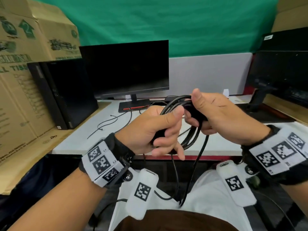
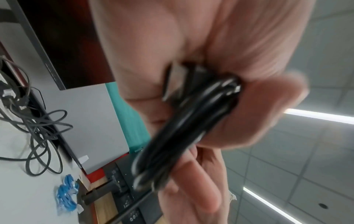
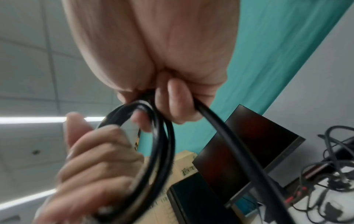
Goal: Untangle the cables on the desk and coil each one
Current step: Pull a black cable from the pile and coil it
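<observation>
A thick black cable point(image 1: 191, 137) is wound into several loops, held in the air over the desk's front edge. My left hand point(image 1: 160, 130) grips the left side of the coil point(image 2: 184, 124), fingers curled round the bundled strands. My right hand point(image 1: 206, 112) pinches the top of the coil point(image 3: 153, 136), thumb up. Two free ends point(image 1: 196, 164) hang down from the coil toward my lap. A tangle of thin dark cables point(image 2: 38, 128) lies on the desk behind, also in the right wrist view as the tangle point(image 3: 329, 163).
A monitor point(image 1: 126, 70) and a black computer tower point(image 1: 66, 94) stand at the back of the white desk point(image 1: 93, 135). Cardboard boxes point(image 1: 25, 64) rise on the left. A thin black cable point(image 1: 106, 122) lies on the desk. A blue cable bundle point(image 2: 66, 195) sits near its edge.
</observation>
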Demonstrator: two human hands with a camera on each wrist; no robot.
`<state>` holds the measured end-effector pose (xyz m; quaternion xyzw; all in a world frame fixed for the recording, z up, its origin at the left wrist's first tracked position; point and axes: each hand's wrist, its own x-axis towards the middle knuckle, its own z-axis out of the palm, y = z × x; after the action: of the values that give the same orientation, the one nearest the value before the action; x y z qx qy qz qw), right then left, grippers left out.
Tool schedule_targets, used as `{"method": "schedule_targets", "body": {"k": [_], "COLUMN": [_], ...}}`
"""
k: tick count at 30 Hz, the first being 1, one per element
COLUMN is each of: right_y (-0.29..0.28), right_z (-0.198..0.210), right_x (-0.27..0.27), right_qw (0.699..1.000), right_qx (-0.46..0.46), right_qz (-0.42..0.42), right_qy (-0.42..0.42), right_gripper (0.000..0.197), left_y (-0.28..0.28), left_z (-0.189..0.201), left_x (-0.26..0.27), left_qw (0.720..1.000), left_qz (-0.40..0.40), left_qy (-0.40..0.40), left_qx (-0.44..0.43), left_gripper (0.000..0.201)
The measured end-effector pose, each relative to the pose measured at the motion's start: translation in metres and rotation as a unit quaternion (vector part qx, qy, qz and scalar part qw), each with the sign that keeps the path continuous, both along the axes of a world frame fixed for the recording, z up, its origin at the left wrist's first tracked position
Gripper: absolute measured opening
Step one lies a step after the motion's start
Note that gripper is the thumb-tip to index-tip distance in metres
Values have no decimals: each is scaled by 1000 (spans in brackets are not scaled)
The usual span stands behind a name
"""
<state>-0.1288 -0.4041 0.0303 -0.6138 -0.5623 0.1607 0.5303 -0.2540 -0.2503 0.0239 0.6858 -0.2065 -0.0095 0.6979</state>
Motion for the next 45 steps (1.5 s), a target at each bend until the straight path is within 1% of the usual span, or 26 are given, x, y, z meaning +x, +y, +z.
{"method": "schedule_targets", "body": {"k": [2,3,6,9,12,15,18,20,22,23,25,27,28,30,31,32,33,34,35,36,38,40,41,43,44,45], "right_y": [2,3,5,6,6,9,19,26,29,28,25,19,15,5,0,-4,-8,-9,-10,-10,-11,-10,-9,-10,-11,-9], "right_z": [-1,-2,-3,-1,-1,-5,-17,-34,-52,-59,-64,-56,-48,-26,-15,-5,3,8,12,14,17,18,18,17,15,13], "right_x": [3,5,8,7,6,7,13,16,14,11,2,-10,-16,-29,-36,-42,-46,-46,-44,-37,-20,-3,5,13,15,17], "right_qw": [1000,999,998,996,996,997,995,994,991,985,955,915,901,883,876,875,876,878,882,888,890,866,849,826,824,825], "right_qx": [-5,-10,-15,-6,10,46,82,46,-53,-116,-224,-271,-273,-244,-215,-171,-118,-64,-21,10,31,5,-7,-11,4,20], "right_qz": [-9,-11,-9,0,16,11,-45,-93,-101,-85,-47,-20,-16,-30,-44,-60,-80,-100,-119,-137,-180,-243,-279,-333,-344,-345], "right_qy": [23,31,64,89,82,66,26,-30,-71,-95,-188,-297,-336,-401,-429,-449,-462,-464,-455,-438,-417,-437,-449,-455,-451,-447], "right_gripper": [56,58,65,53,46,41,33,28,25,24,22,15,13,15,17,18,17,14,14,18,28,32,32,36,36,33], "left_y": [1,0,-3,-4,-6,-7,-3,3,15,23,43,61,67,71,69,64,58,52,47,43,37,36,36,34,32,30], "left_z": [2,4,8,11,9,7,9,13,16,16,12,4,-1,-10,-14,-18,-22,-24,-25,-24,-20,-16,-16,-13,-13,-12], "left_x": [0,0,1,0,-1,1,4,8,13,16,20,22,21,20,21,22,24,25,24,23,19,15,14,11,9,7], "left_qw": [999,999,994,992,992,992,989,984,978,971,946,914,896,848,827,815,820,836,860,884,929,961,969,978,984,989], "left_qz": [32,30,29,43,68,89,83,94,140,181,287,375,407,450,462,465,456,433,402,369,297,213,176,119,96,76], "left_qy": [19,32,89,103,85,57,1,-50,-86,-102,-134,-152,-160,-175,-180,-179,-170,-161,-153,-136,-76,-46,-37,-16,-1,15], "left_qx": [10,-2,-55,-65,-56,-63,-120,-140,-127,-118,-74,16,82,216,267,297,301,295,276,254,208,171,171,169,152,125], "left_gripper": [36,37,61,62,68,71,71,78,87,85,79,65,62,67,68,65,60,54,55,64,81,88,85,59,48,45]}}
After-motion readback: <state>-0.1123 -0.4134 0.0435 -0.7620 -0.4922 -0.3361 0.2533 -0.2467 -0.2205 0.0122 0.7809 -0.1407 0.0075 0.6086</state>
